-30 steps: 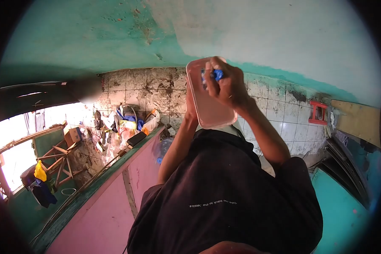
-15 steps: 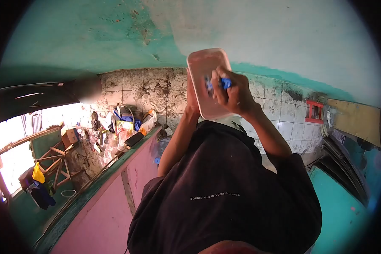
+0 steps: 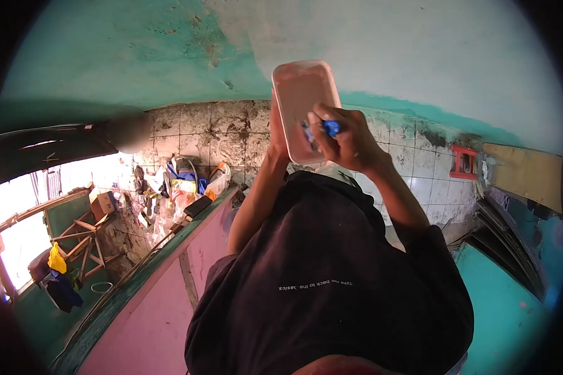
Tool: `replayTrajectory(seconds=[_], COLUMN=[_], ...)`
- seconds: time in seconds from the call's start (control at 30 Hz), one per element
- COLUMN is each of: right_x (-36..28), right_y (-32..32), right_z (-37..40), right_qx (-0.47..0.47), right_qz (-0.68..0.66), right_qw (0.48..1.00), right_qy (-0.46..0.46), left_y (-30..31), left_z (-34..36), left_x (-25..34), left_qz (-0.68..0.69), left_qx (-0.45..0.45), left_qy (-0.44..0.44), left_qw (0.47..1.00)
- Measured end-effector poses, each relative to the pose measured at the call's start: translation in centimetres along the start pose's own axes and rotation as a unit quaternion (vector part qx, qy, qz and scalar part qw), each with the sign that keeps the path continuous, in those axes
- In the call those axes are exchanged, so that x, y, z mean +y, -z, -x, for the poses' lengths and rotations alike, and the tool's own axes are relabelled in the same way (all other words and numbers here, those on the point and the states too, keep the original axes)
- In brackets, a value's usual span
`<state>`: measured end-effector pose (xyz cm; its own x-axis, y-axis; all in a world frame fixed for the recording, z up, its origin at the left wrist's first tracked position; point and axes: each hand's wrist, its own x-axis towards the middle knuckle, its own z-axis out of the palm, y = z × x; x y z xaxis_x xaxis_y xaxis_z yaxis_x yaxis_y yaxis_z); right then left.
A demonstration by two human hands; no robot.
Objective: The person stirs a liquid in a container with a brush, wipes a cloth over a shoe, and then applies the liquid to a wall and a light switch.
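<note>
A pale pink rectangular tub (image 3: 300,94) is held up in front of the wall, its open side facing the camera. My left hand (image 3: 277,134) grips it along its left side, with most of the fingers hidden behind it. My right hand (image 3: 347,137) is closed round a blue handle (image 3: 332,128) over the lower right part of the tub. The far end of this blue-handled tool reaches into the tub and is too blurred to make out.
Green and whitish wall (image 3: 369,50) rises beyond stained floor tiles (image 3: 231,134). Bags and clutter (image 3: 184,181) lie at left, behind a pink partition (image 3: 144,312). A red stool (image 3: 465,164) and a wooden board (image 3: 525,175) are at right.
The tub and my left hand have moved slightly up and to the left. My right hand, still round the blue handle, now sits lower relative to the tub.
</note>
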<state>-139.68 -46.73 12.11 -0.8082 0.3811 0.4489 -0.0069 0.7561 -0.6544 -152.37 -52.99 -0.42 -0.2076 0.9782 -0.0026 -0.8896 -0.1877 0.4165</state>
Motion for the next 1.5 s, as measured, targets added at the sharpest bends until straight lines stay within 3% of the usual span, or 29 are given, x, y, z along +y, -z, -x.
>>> replayTrajectory(seconds=[0.07,0.13,0.2,0.23,0.33,0.37,0.4,0.47,0.5,0.6,0.63,0.67,0.73,0.77,0.8,0.87,0.9,0.97,1.07,1.17,1.2,1.27,1.3,1.33,1.37,1.4,1.47,1.5], right_x=[0.7,1.3,1.4,1.4,1.4,0.9,0.5,1.1,1.4,1.9,2.0,1.7,1.1,1.3,1.8,0.4,0.2,0.0,1.1,0.2,0.7,-0.6,-1.1,-1.0,-0.9,-0.8,0.5,0.6], right_y=[0.7,1.8,1.5,0.8,-1.4,-1.7,-1.7,-1.2,-0.8,0.4,0.2,-0.2,-1.0,-1.8,-2.7,-2.6,-2.2,-1.1,-1.2,-2.9,-3.8,-4.4,-4.4,-4.0,-3.4,-2.9,-1.9,-1.5], right_z=[0.4,-0.6,-2.6,-3.2,-3.5,-2.6,-1.9,-1.2,-0.8,-3.0,-3.9,-4.4,-5.2,-4.7,-3.9,-2.6,-2.5,-2.5,-4.5,-5.4,-5.2,-3.6,-3.1,-3.0,-2.8,-2.6,-3.1,-3.6], right_qx=[0.010,0.021,0.074,0.074,0.105,0.058,0.012,0.014,0.015,0.041,0.073,0.073,0.083,0.065,0.096,0.020,0.018,0.027,0.109,0.139,0.161,0.083,0.075,0.076,0.067,0.059,0.084,0.091], right_qz=[-0.057,-0.055,0.023,0.022,0.031,-0.007,-0.045,-0.077,-0.105,0.067,0.078,0.079,0.027,-0.009,0.008,-0.044,-0.045,-0.050,0.086,-0.012,0.025,0.035,0.007,0.007,-0.003,-0.014,0.053,0.066], right_qw=[0.997,0.984,0.990,0.990,0.993,0.998,0.998,0.995,0.991,0.994,0.994,0.994,0.996,0.997,0.994,0.999,0.999,0.995,0.989,0.982,0.986,0.994,0.996,0.996,0.997,0.997,0.995,0.992], right_qy=[-0.048,-0.165,-0.116,-0.115,0.043,0.005,-0.031,-0.056,-0.086,-0.073,-0.035,-0.035,-0.013,-0.030,0.053,-0.012,-0.010,-0.085,-0.045,-0.123,-0.021,-0.058,-0.042,-0.042,-0.047,-0.051,-0.026,-0.061], left_y=[-0.3,-0.7,-2.2,-3.3,-2.9,-0.8,1.0,0.4,-0.4,-1.1,-1.8,-2.4,-3.3,-2.5,-1.2,1.1,1.4,0.5,-1.7,-2.6,-1.6,1.1,1.8,2.3,2.9,3.4,0.9,-0.3], left_z=[-0.2,0.1,0.3,0.3,0.3,0.0,0.2,0.5,0.8,1.3,1.5,1.5,1.4,1.4,1.2,0.8,1.2,1.5,1.8,1.8,1.8,1.9,2.0,1.9,1.8,1.7,1.9,2.1], left_x=[1.1,1.3,1.0,0.6,0.9,1.0,0.9,2.4,2.8,1.8,1.2,1.1,1.3,1.1,1.4,2.5,2.1,2.3,2.2,1.8,1.6,1.5,2.1,2.3,2.3,2.2,2.6,2.5], left_qz=[0.134,0.097,-0.009,-0.040,-0.044,0.050,0.048,0.058,0.105,0.056,-0.029,-0.028,0.070,0.005,0.004,0.070,0.074,0.082,0.073,-0.062,-0.063,-0.119,-0.409,-0.410,-0.230,-0.042,0.010,0.046], left_qx=[0.021,0.014,0.004,0.044,0.098,-0.082,-0.082,0.035,-0.010,0.008,0.033,0.033,0.020,-0.027,-0.029,-0.148,-0.028,0.002,0.046,0.071,0.070,0.050,0.069,0.069,0.072,0.073,0.068,0.046], left_qy=[0.065,0.060,0.017,0.002,-0.001,-0.031,-0.034,-0.013,0.014,0.023,-0.012,-0.011,0.005,-0.065,-0.067,-0.031,-0.035,-0.034,-0.019,-0.065,-0.065,-0.111,-0.132,-0.132,-0.106,-0.076,-0.038,-0.015], left_qw=[0.989,0.993,1.000,0.998,0.994,0.995,0.995,0.998,0.994,0.998,0.999,0.999,0.997,0.998,0.997,0.986,0.996,0.996,0.996,0.993,0.993,0.985,0.900,0.900,0.965,0.994,0.997,0.998])
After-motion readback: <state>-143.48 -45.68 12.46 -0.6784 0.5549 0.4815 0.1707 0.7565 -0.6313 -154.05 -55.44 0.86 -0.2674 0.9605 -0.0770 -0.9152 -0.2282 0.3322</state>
